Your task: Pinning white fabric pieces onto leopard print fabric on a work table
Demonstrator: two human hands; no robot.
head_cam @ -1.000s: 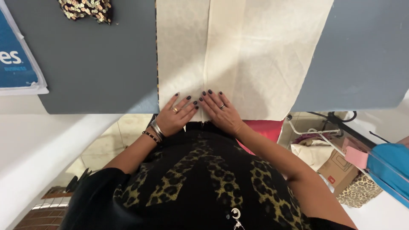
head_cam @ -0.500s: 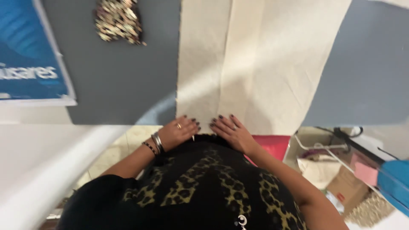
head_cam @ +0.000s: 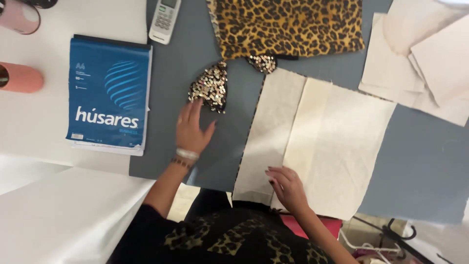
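Left hand (head_cam: 192, 128) lies flat with fingers spread wide, holding nothing; its fingertips reach the lower edge of a small sequined leopard-print piece (head_cam: 210, 87), rounded and glittering, which sits on the grey mat just left of the cream panels. Right hand (head_cam: 287, 188) rests palm down, fingers loosely spread, on the near edge of the cream fabric panel (head_cam: 337, 146), gripping nothing. That panel is matte, woven and roughly rectangular; a narrower cream strip (head_cam: 266, 139) lies along its left side, a thin leopard-print edge showing down the strip's outer border. One larger leopard-print cloth (head_cam: 288, 27), soft and slightly rumpled, lies at the far side of the mat, with a second small sequined scrap (head_cam: 262, 62) touching its near edge. A loose stack of pale paper pattern pieces (head_cam: 420, 58), flat with angular corners, overlaps at the far right; their number cannot be told. The work surface is a smooth grey cutting mat (head_cam: 425, 161) laid on a white table (head_cam: 34, 122). Left of the mat: one blue paper ream (head_cam: 108, 93), glossy wrapper; one salmon-pink cylinder (head_cam: 20, 78) lying on its side; one pink rounded container (head_cam: 19, 14), partly cut off. One white handset with keypad (head_cam: 164, 19) lies on the mat's far edge. Below the table edge, a black wire rack (head_cam: 391, 234) and red fabric (head_cam: 312, 226) are partly visible. Bracelets sit at the left wrist.
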